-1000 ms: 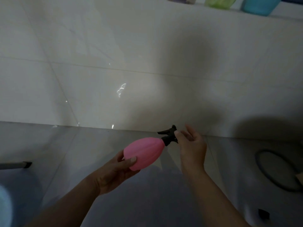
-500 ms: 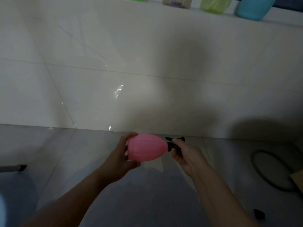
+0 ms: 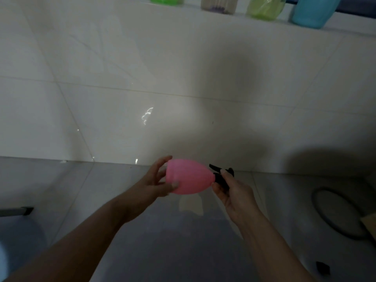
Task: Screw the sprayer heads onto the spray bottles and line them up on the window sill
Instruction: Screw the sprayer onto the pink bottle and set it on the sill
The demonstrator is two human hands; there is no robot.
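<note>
The pink bottle (image 3: 188, 176) lies sideways in mid-air above the floor. The left hand (image 3: 154, 185) cups its base; the right hand (image 3: 234, 192) grips the black sprayer head (image 3: 220, 176). Four containers, contents unclear, line the window sill (image 3: 203, 15).

Sill bottles (image 3: 313, 11) cut off by top edge; sprayer head (image 3: 220, 177) partly finger-hidden

A glossy white tiled wall (image 3: 142, 68) rises ahead of me above the grey floor (image 3: 61, 190). A dark ring (image 3: 333, 212) lies on the floor to my right, a small black piece (image 3: 322, 267) nearer me.
</note>
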